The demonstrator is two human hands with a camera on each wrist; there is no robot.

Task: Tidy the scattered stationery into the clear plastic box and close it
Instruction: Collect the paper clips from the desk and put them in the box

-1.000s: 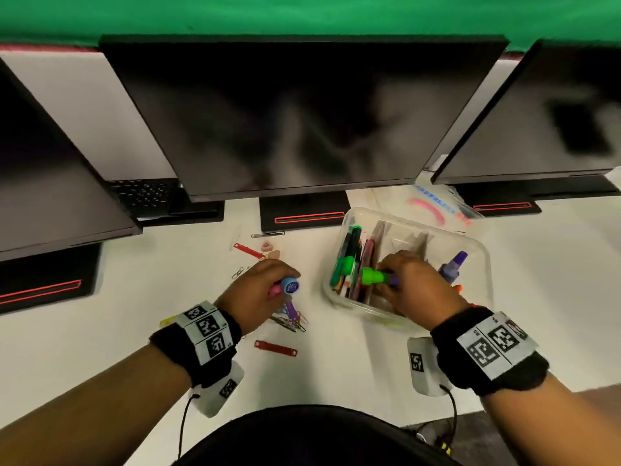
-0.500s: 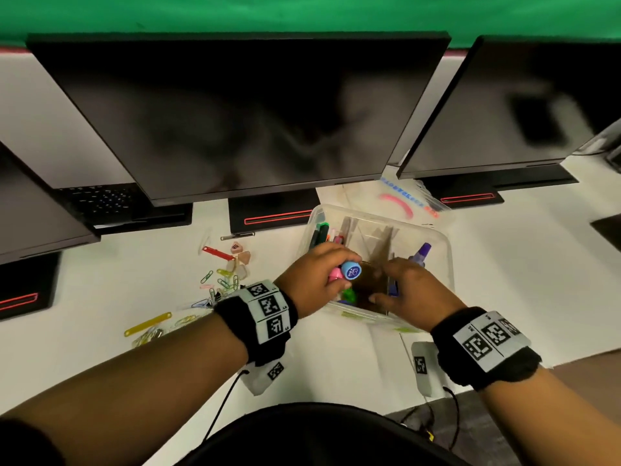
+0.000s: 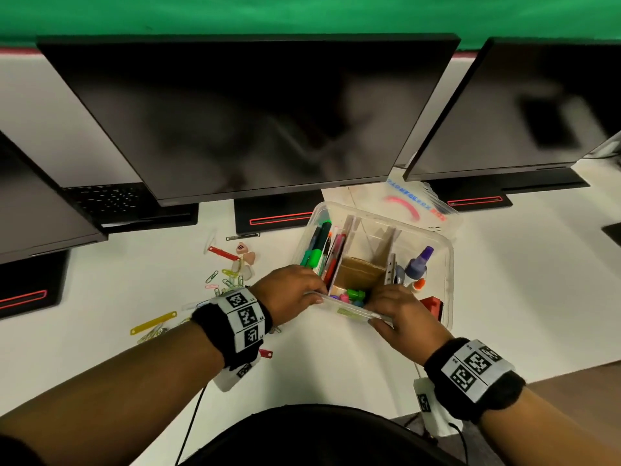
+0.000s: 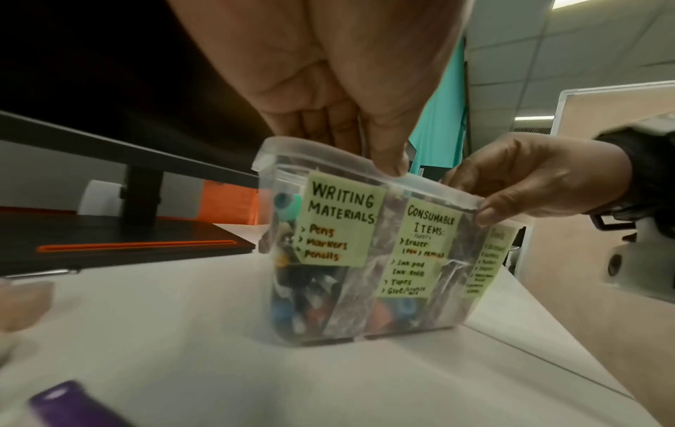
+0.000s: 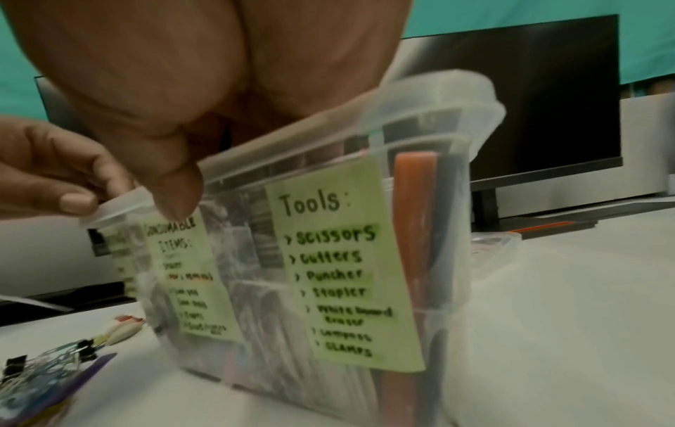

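Observation:
The clear plastic box (image 3: 447, 264) stands open on the white desk, split by cardboard dividers. Pens and markers (image 3: 322, 250) fill its left section, small coloured stamps (image 3: 351, 295) lie in the front middle, and a purple ink bottle (image 3: 418, 264) stands at the right. My left hand (image 3: 312, 292) grips the near rim at the left, thumb (image 4: 391, 161) outside and fingers inside. My right hand (image 3: 379, 314) pinches the same rim further right, thumb (image 5: 179, 185) on the outer wall. Green labels (image 4: 339, 225) cover the box's (image 4: 277, 161) front. The lid (image 3: 416, 210) lies behind the box.
Paper clips (image 3: 228, 277), small erasers (image 3: 247, 258), a red fastener (image 3: 221, 253) and a yellow fastener (image 3: 153, 322) are scattered on the desk left of the box. Binder clips (image 5: 47, 364) lie close by. Three dark monitors (image 3: 248, 116) overhang the back of the desk.
My left hand carried a blue-capped stamp from the desk to the box and let it go. My right hand released the green stamp. Both hands now hold the near rim.

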